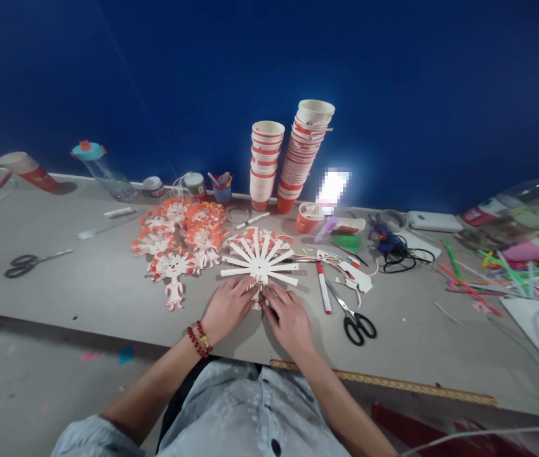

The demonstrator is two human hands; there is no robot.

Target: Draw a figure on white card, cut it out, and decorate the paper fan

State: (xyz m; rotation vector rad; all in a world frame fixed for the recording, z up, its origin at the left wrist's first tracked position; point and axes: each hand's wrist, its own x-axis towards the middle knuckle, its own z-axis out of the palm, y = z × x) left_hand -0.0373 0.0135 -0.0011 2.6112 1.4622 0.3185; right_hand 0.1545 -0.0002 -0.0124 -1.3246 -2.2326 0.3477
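A white paper cup cutout point(258, 261) lies in front of me, its cut strips fanned out like rays around a round centre. Below the fan, a figure outlined in dark lines is partly hidden by my fingers. My left hand point(230, 309) grips the cutout's lower part from the left, fingertips closed on its edge. From the right, my right hand point(291, 317) has its thumb and fingers closed on the same part. Close by on the right are a red-and-white marker point(324, 289) and black-handled scissors point(352, 314).
Finished-looking orange-and-white paper figures point(174, 235) are piled at left. Two tall stacks of paper cups point(266, 165) stand by the blue wall. Another pair of scissors point(35, 260) lies far left. Paper scraps point(357, 276), a black cord point(397, 251) and coloured pipe cleaners point(472, 289) occupy the right side.
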